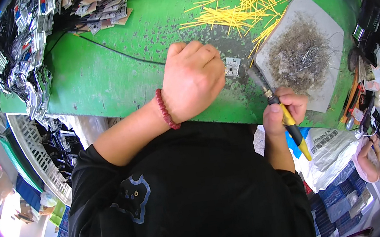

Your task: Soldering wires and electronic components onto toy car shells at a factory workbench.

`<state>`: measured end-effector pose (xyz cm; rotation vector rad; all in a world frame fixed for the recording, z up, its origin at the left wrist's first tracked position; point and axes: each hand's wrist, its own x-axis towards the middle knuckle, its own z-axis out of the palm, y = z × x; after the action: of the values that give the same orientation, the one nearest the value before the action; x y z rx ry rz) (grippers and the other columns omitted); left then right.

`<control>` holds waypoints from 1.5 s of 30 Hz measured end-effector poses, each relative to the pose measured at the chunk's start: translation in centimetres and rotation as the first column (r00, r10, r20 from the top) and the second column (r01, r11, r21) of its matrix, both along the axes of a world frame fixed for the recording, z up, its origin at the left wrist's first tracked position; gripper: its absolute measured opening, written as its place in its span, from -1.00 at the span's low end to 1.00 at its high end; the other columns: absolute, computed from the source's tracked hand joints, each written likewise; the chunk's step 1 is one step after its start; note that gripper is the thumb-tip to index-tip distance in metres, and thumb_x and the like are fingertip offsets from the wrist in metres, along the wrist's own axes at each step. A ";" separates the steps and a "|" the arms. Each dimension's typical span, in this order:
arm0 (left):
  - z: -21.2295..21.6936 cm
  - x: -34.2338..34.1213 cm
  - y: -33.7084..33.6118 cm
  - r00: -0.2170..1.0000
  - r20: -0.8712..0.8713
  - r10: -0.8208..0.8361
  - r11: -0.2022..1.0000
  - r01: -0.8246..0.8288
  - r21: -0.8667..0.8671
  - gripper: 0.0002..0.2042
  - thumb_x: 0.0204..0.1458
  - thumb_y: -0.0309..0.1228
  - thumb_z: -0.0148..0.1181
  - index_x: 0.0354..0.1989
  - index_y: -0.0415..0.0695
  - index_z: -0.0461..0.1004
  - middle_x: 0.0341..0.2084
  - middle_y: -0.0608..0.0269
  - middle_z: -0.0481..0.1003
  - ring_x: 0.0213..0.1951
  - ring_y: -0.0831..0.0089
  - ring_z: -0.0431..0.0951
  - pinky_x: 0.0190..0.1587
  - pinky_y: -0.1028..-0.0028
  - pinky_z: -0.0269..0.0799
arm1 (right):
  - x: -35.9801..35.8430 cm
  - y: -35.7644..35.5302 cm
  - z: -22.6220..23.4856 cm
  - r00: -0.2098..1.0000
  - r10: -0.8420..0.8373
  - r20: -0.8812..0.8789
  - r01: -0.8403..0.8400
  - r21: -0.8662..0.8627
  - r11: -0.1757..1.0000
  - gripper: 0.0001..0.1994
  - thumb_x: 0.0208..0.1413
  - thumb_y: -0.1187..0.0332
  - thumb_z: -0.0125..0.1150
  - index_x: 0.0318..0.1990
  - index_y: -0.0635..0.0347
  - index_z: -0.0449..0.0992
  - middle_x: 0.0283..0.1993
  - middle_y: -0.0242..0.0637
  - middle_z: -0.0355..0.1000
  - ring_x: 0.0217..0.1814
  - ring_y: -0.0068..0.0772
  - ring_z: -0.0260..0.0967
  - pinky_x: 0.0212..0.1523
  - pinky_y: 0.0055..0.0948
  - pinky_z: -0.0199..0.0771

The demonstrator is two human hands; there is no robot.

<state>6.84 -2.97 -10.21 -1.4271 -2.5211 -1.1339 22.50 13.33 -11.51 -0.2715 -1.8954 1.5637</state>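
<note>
My left hand point(197, 78), with a red bead bracelet at its wrist, is closed above the green table. A thin black cable point(122, 57) runs in under its fingers from the left. On its right side a small white circuit board point(232, 67) sticks out by the fingers. The fingertips are hidden below the hand, so their exact grip on cable or board does not show. In my right hand point(287, 107) is a soldering iron point(287, 116) with a black and yellow handle. Its metal end points up and left, beside the board and near the grey sheet.
A grey sheet point(334, 48) at the right bears a heap of dark wire scraps point(299, 52). Thin yellow sticks point(243, 9) lie scattered behind it on the green table point(116, 87). Stacked boards with cables point(32, 52) fill the left side. A person point(370, 161) is at the far right.
</note>
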 end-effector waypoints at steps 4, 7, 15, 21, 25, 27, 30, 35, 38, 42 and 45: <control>0.1 -0.3 0.0 0.999 0.047 -0.006 1.000 0.007 -0.016 -0.87 -0.33 -0.51 0.28 -0.60 -0.03 0.43 -0.44 0.43 0.45 -0.38 0.43 0.40 -0.27 0.38 0.17 | 0.2 0.2 -0.1 0.999 0.022 0.045 -0.023 0.021 1.000 -0.63 -0.01 0.29 0.36 -0.25 0.19 0.23 -0.47 -0.24 0.27 -0.51 -0.53 0.11 -0.46 -0.55 0.11; -0.1 -0.1 -0.3 0.996 0.086 -0.008 1.000 0.009 -0.010 -0.86 -0.34 -0.50 0.28 -0.58 -0.02 0.44 -0.43 0.43 0.45 -0.38 0.42 0.40 -0.27 0.37 0.17 | 0.4 0.2 -0.5 1.000 -0.003 0.024 0.003 0.009 1.000 -0.62 -0.01 0.27 0.36 -0.25 0.18 0.23 -0.47 -0.26 0.26 -0.50 -0.51 0.11 -0.47 -0.52 0.13; 0.4 -1.1 -0.1 0.961 0.276 0.005 1.000 -0.005 0.003 -0.78 -0.37 -0.53 0.27 -0.46 -0.01 0.46 -0.39 0.39 0.43 -0.32 0.38 0.41 -0.20 0.34 0.18 | 0.4 0.0 -0.1 0.994 0.012 0.110 -0.006 -0.058 0.998 -0.59 -0.03 0.24 0.39 -0.23 0.19 0.23 -0.45 -0.23 0.27 -0.47 -0.41 0.19 -0.38 -0.42 0.25; 0.7 -1.0 -1.9 0.979 0.204 0.016 0.999 -0.024 0.037 -0.78 -0.32 -0.53 0.29 -0.42 -0.06 0.48 -0.36 0.36 0.44 -0.25 0.32 0.43 -0.17 0.32 0.23 | 0.6 -0.1 -0.6 0.998 -0.037 0.057 0.040 -0.059 0.997 -0.63 0.00 0.26 0.33 -0.23 0.19 0.23 -0.40 -0.21 0.28 -0.39 -0.42 0.22 -0.29 -0.45 0.26; 0.6 -1.7 -3.9 0.998 -0.048 0.050 0.994 -0.054 -0.090 -0.84 -0.23 -0.44 0.31 -0.45 -0.07 0.46 -0.36 0.29 0.43 -0.26 0.26 0.42 -0.21 0.30 0.26 | 0.5 -0.3 -0.9 0.987 -0.153 0.050 0.153 0.010 0.988 -0.65 -0.03 0.27 0.35 -0.25 0.20 0.28 -0.30 -0.31 0.29 -0.34 -0.56 0.18 -0.27 -0.54 0.24; 1.1 -2.0 -3.9 0.990 -0.137 -0.040 0.994 0.026 -0.102 -0.89 -0.14 -0.44 0.24 -0.45 -0.07 0.42 -0.39 0.29 0.41 -0.33 0.28 0.43 -0.27 0.31 0.30 | 0.4 -0.2 -0.9 0.987 -0.159 0.026 0.159 0.008 0.987 -0.70 0.00 0.30 0.30 -0.25 0.20 0.30 -0.32 -0.35 0.27 -0.37 -0.61 0.15 -0.33 -0.61 0.22; 3.9 -1.0 -4.7 0.989 -0.115 -0.091 0.963 0.058 -0.264 -0.89 -0.13 -0.43 0.23 -0.43 -0.08 0.42 -0.40 0.29 0.42 -0.44 0.30 0.44 -0.40 0.35 0.35 | 0.1 -0.2 -1.0 0.953 -0.263 -0.154 0.241 -0.146 0.959 -0.70 -0.02 0.29 0.31 -0.27 0.19 0.31 -0.32 -0.39 0.26 -0.34 -0.62 0.16 -0.27 -0.60 0.23; 10.0 3.6 -8.7 0.909 -0.341 -0.238 0.971 0.214 -0.108 -0.86 -0.21 -0.47 0.16 -0.42 -0.11 0.42 -0.48 0.28 0.42 -0.52 0.41 0.45 -0.53 0.43 0.36 | 1.4 -1.9 -0.1 0.886 -0.409 -0.218 0.380 -0.163 0.910 -0.71 -0.05 0.42 0.36 -0.23 0.16 0.34 -0.30 -0.45 0.25 -0.30 -0.64 0.18 -0.22 -0.61 0.23; 9.4 2.6 -9.6 0.911 -0.353 -0.212 0.977 0.190 -0.096 -0.85 -0.23 -0.45 0.15 -0.42 -0.11 0.42 -0.48 0.30 0.42 -0.52 0.42 0.44 -0.55 0.44 0.32 | 1.7 -3.6 0.6 0.928 -0.337 -0.158 0.311 -0.167 0.936 -0.70 -0.06 0.49 0.37 -0.19 0.17 0.37 -0.26 -0.43 0.30 -0.29 -0.63 0.22 -0.23 -0.63 0.25; 4.6 -1.2 -10.5 0.935 -0.334 -0.117 0.982 0.059 -0.179 -0.87 -0.17 -0.49 0.22 -0.43 -0.09 0.40 -0.50 0.30 0.40 -0.47 0.35 0.43 -0.46 0.39 0.36 | 0.8 -4.8 1.7 0.978 -0.199 -0.062 0.189 -0.146 0.971 -0.67 -0.06 0.55 0.37 -0.14 0.21 0.38 -0.27 -0.43 0.33 -0.31 -0.68 0.23 -0.27 -0.66 0.26; 1.7 -2.8 -11.0 0.967 -0.248 -0.053 0.991 0.021 -0.130 -0.87 -0.18 -0.49 0.26 -0.46 -0.12 0.42 -0.47 0.28 0.43 -0.42 0.30 0.44 -0.41 0.38 0.37 | -0.6 -5.2 1.9 0.989 -0.146 -0.013 0.143 -0.145 0.979 -0.67 -0.06 0.58 0.36 -0.14 0.22 0.38 -0.31 -0.45 0.33 -0.35 -0.71 0.22 -0.31 -0.70 0.25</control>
<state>4.04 -13.93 -8.50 -1.5423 -2.4338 -0.7522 21.92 8.13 -9.62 -0.4423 -1.7072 1.5994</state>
